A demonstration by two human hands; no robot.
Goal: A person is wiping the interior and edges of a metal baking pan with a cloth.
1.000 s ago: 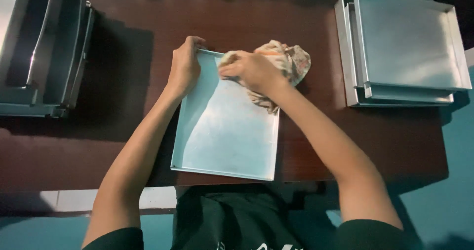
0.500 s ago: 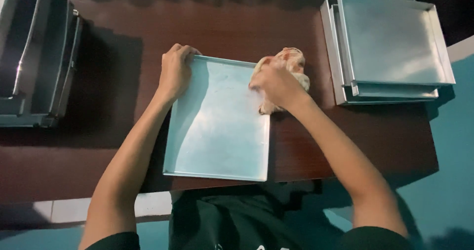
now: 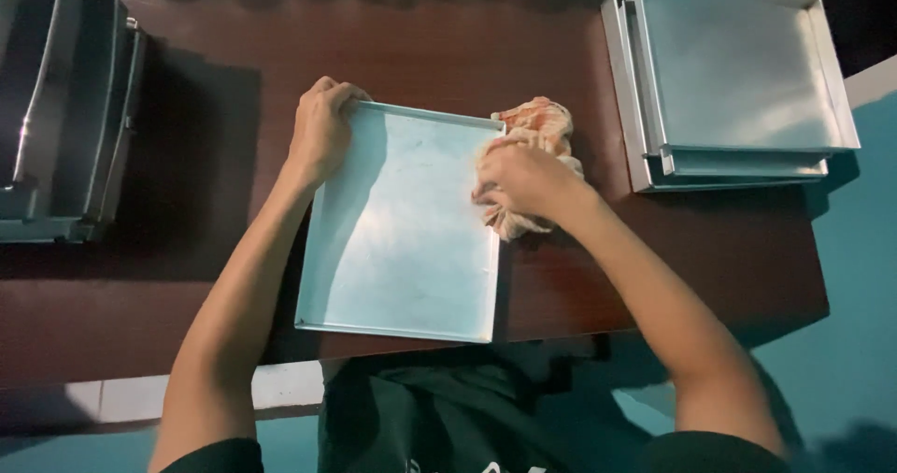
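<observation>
A shallow metal tray (image 3: 402, 239) lies at the near edge of the dark wooden table (image 3: 234, 90), nothing in it (its pale bottom looks dull and lightly smeared). The left hand (image 3: 320, 132) clasps its far left corner; the right hand (image 3: 519, 179) is closed on a crumpled cloth (image 3: 533, 127) at its right rim. Stacked empty trays (image 3: 738, 71) sit at the far right corner

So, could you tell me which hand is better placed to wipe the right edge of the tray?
The right hand, probably. It already grips the crumpled cloth against the right rim of the metal tray. The left hand has no cloth and holds the tray's far left corner.
</observation>
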